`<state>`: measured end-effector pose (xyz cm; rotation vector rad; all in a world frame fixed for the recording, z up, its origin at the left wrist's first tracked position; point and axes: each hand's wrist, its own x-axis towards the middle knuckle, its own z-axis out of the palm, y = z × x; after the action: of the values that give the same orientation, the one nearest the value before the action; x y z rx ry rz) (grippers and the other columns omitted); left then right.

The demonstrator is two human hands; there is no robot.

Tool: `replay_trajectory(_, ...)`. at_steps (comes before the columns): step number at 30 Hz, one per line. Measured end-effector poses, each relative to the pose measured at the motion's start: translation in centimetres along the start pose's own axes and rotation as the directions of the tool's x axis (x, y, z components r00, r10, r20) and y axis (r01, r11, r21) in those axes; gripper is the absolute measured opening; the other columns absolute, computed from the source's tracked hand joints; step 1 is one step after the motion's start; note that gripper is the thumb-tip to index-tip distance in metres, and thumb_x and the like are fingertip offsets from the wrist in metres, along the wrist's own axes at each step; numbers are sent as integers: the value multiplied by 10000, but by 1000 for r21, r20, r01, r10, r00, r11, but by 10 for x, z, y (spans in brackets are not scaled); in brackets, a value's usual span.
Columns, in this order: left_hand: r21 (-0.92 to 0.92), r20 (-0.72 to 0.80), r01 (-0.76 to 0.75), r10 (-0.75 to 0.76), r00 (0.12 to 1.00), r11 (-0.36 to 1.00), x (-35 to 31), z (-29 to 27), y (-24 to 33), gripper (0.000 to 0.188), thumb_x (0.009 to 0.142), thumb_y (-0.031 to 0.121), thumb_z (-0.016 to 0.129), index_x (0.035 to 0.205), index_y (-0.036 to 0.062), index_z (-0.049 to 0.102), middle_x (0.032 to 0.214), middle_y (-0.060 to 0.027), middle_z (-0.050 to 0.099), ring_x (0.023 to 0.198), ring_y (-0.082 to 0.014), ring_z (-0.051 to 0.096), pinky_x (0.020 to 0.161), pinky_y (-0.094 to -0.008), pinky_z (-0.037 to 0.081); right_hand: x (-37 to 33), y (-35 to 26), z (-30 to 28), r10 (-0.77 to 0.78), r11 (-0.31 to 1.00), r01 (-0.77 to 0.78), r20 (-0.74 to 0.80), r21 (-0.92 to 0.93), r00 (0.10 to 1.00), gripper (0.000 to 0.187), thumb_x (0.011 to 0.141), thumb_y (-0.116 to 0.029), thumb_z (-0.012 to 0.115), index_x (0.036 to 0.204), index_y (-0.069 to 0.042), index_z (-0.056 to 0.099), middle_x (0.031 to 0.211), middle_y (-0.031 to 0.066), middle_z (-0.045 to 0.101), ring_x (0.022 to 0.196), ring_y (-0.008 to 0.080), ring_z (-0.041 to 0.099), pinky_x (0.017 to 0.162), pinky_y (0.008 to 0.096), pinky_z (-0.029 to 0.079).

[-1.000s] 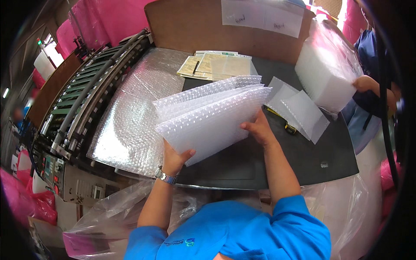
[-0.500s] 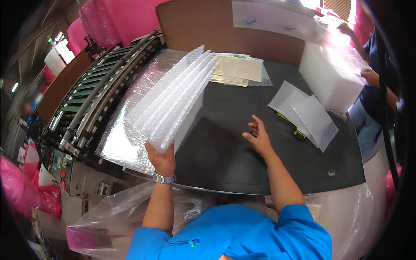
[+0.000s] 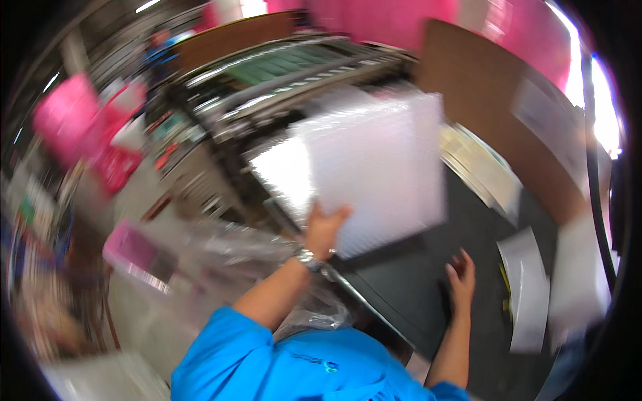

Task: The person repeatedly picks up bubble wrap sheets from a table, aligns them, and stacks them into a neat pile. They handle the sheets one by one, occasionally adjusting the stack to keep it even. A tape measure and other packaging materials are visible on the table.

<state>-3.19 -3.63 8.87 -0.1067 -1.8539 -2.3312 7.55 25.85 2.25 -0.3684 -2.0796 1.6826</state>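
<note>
My left hand, with a metal watch at the wrist, grips the near left corner of a stack of bubble wrap sheets. The thumb lies over the top face; the fingers beneath are hidden. Spread fairly flat, the stack slants over the table's left part and the silvery bubble foil. To its right, my right hand hovers above the black tabletop, fingers apart and holding nothing. Nearest to that hand on the right are loose clear bubble wrap pieces, with a yellow object partly under them.
A roller conveyor runs behind the table's left end. Papers and pale sheets lie before a brown board. A white block of foam-like sheets stands at the right. Clear plastic film hangs by the near edge.
The view has swung left and is blurred. The bubble wrap stack, bunched in folds before, now lies flatter in my left hand. My right hand stays apart and empty.
</note>
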Motion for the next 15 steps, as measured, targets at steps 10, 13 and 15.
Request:
replay_trajectory(10, -100, -65, 71, -77, 995, 993, -2, -54, -36, 470, 755, 106, 612, 1148, -30, 395, 1068, -144, 522, 985, -182, 513, 844, -314, 423, 7, 7, -19, 17, 999, -19, 55, 41, 998, 474, 764, -171, 592, 1180, -31, 414, 1109, 173, 469, 944, 279, 489, 749, 387, 447)
replay_trajectory(13, -103, -80, 90, -98, 992, 991, -9, -50, -26, 531, 707, 131, 668, 1144, -21, 406, 1051, -130, 534, 978, -198, 511, 857, -306, 401, 1, -2, -17, 2, 1000, -4, 57, 26, 998, 420, 810, -147, 546, 1187, -30, 402, 1102, 164, 445, 941, 259, 465, 717, 359, 457)
replay_trajectory(15, -86, -82, 49, -57, 995, 995, -4, -57, -44, 543, 701, 152, 678, 1144, -15, 413, 1053, -127, 537, 982, -199, 511, 862, -305, 395, 3, 3, -16, -49, 998, 51, 80, -23, 996, 429, 812, -166, 548, 1190, -29, 398, 1104, 167, 448, 948, 263, 468, 720, 360, 455)
